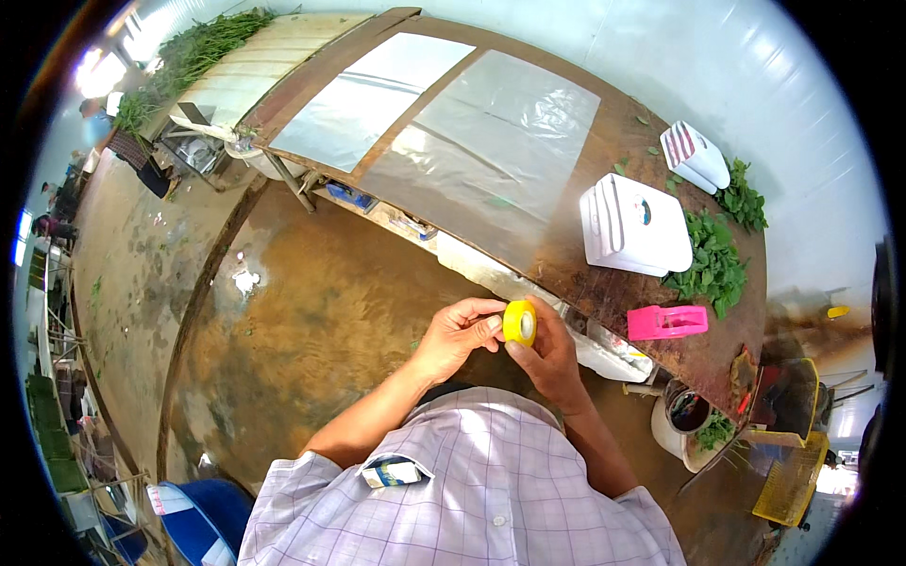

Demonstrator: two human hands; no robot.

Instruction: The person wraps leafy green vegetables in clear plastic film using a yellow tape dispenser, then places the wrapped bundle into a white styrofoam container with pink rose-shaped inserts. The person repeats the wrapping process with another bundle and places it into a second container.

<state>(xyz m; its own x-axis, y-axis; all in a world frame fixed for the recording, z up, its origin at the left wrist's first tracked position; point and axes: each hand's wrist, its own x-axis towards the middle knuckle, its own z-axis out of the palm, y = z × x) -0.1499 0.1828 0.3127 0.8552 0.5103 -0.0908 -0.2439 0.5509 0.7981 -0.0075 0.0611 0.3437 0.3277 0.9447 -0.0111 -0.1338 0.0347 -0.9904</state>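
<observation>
A roll of yellow tape (511,323) is held in front of my shirt, its pale core facing right. My right hand (550,360) grips it from the right, with the thumb below and the fingers behind. My left hand (455,341) has its thumb and index finger closed against the left edge of the roll; whether a loose tape end lies between them is too small to see. A pink tape dispenser (667,323) rests on the brown table (604,307), to the right of my hands.
Two white containers (637,226) and bunches of green leaves (714,264) occupy the table's right side. Clear plastic sheets (495,132) lie farther left. Below the right corner are a dark pot (688,407) and yellow crates (791,481). A blue chair (203,514) stands behind on the left.
</observation>
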